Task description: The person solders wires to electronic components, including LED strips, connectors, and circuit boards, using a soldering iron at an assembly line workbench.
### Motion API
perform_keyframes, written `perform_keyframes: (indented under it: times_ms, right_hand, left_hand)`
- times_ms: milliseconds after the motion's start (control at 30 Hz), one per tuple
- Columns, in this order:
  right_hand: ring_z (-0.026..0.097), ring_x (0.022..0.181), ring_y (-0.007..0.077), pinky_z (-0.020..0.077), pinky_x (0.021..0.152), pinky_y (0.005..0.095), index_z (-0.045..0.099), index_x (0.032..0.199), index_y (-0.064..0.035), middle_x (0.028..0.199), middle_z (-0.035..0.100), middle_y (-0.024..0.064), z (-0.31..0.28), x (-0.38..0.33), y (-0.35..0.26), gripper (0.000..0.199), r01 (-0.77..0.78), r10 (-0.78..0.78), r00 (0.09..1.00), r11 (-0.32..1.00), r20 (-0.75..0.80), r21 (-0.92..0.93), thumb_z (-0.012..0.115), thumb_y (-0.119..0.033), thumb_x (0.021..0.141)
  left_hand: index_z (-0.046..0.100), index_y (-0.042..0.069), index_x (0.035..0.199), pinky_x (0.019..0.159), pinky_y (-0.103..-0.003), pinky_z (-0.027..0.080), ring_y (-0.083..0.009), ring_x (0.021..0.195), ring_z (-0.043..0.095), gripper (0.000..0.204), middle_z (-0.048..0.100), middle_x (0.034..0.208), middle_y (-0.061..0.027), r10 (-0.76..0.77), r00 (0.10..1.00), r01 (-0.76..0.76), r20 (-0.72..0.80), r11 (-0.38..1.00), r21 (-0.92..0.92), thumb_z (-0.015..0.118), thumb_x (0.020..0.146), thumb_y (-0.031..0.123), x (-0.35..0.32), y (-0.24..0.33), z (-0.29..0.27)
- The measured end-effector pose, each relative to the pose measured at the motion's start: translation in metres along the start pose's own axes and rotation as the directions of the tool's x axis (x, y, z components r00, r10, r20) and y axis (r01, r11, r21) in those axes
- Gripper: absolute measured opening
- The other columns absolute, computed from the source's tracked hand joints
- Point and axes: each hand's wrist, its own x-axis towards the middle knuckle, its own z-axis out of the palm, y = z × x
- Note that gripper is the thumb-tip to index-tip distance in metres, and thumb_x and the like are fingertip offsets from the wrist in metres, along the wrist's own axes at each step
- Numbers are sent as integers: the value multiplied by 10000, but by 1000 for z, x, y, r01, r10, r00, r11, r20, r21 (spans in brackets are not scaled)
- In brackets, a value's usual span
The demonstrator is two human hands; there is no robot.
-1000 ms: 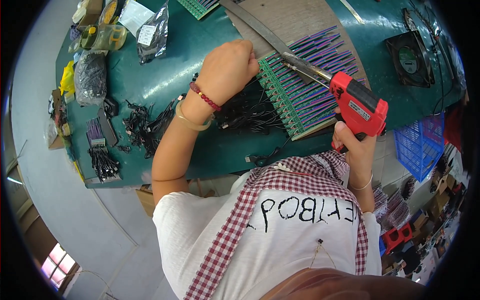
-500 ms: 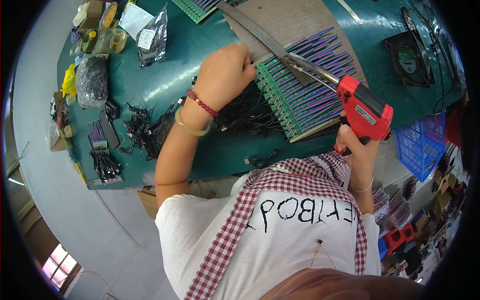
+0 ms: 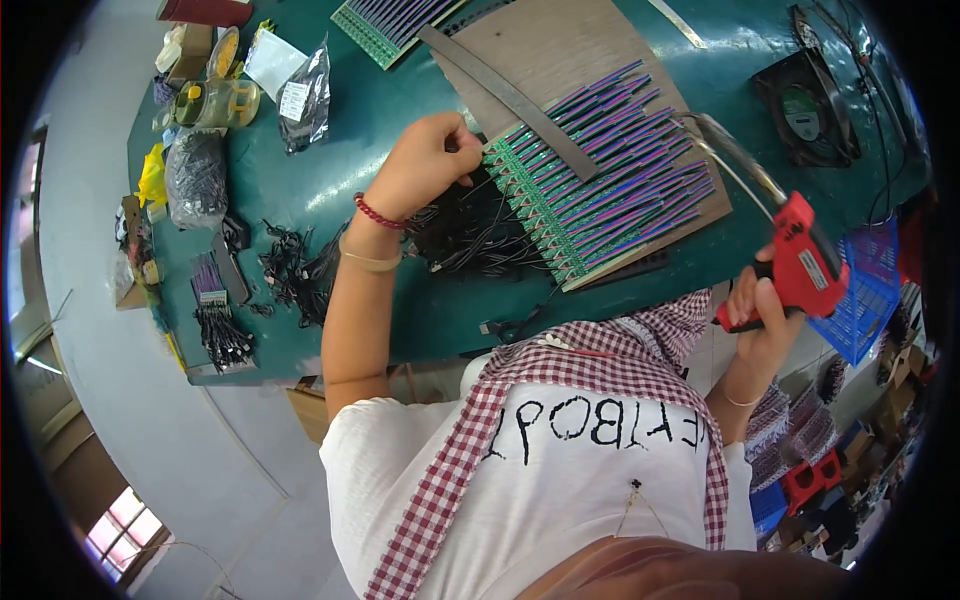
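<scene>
My right hand (image 3: 762, 308) grips a red and black soldering gun (image 3: 806, 262) by its handle, off the table's near right side. Its metal tip points up and left over the right edge of a wooden board (image 3: 590, 40). On that board lies a green circuit panel (image 3: 535, 215) with rows of purple and blue strips. A flat metal bar (image 3: 520, 105) rests slantwise across the strips. My left hand (image 3: 430, 165) is closed in a pinch at the panel's upper left corner; what its fingertips hold is hidden. Black cables (image 3: 480, 240) run along the panel's left edge.
Cable bundles (image 3: 290, 270) and a bagged dark bundle (image 3: 196, 180) lie on the green table (image 3: 365, 100) to the left. A black fan (image 3: 805, 110) stands at the right. Below the table edge is a blue plastic crate (image 3: 862, 300). More strips (image 3: 385, 30) lie at the back.
My right hand has drawn the soldering gun right and toward me, so its tip has left the metal bar. My left hand stays pinched at the panel corner as the view shifts slightly.
</scene>
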Motion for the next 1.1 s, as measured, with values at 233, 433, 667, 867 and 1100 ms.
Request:
perform_keyframes:
  times_ms: [233, 433, 667, 867, 1100]
  right_hand:
    - [348, 541, 85, 330, 442, 207, 393, 1182, 33, 657, 392, 30, -93, 1, -31, 343, 261, -268, 963, 954, 33, 146, 479, -126, 890]
    - [295, 530, 70, 272, 435, 203, 435, 1174, 19, 634, 330, -4, -162, 21, -62, 301, 303, -282, 953, 897, -110, 321, 453, -124, 910]
    - [320, 511, 66, 263, 433, 188, 422, 887, -79, 606, 329, -19, -188, 160, -63, 147, -142, 106, 990, 803, 96, 578, 552, -147, 874]
    - [545, 556, 136, 486, 492, 228, 476, 982, 11, 775, 571, 126, -200, 292, -43, 304, -125, 145, 989, 939, -38, 320, 658, -172, 822]
    - [552, 499, 191, 435, 497, 339, 581, 562, -29, 493, 516, 54, -262, 306, -101, 642, -148, -356, 927, -67, -115, -987, 534, -638, 759]
  left_hand:
    - [570, -34, 782, 601, -293, 456, -154, 621, 542, 172, 575, 700, -95, 164, 970, -105, -181, 949, 298, 592, 796, 136, -3, 2, 5]
    - [570, -41, 735, 540, -318, 405, -138, 573, 483, 235, 523, 590, -121, 168, 977, -115, -131, 934, 338, 619, 780, 185, 4, -7, 3]
    - [606, -36, 856, 621, -226, 405, -71, 688, 487, 156, 566, 706, 6, 14, 994, -20, -111, 999, -48, 587, 820, 114, -8, -16, 5]
    - [599, -37, 869, 624, -240, 412, -88, 680, 495, 204, 562, 689, -22, 118, 974, -97, -194, 989, 115, 549, 854, 161, -13, -24, 10]
    - [596, -44, 860, 627, -299, 450, -139, 664, 542, 293, 609, 714, -70, 156, 988, -151, -11, 968, 198, 599, 808, 244, -2, -5, 7]
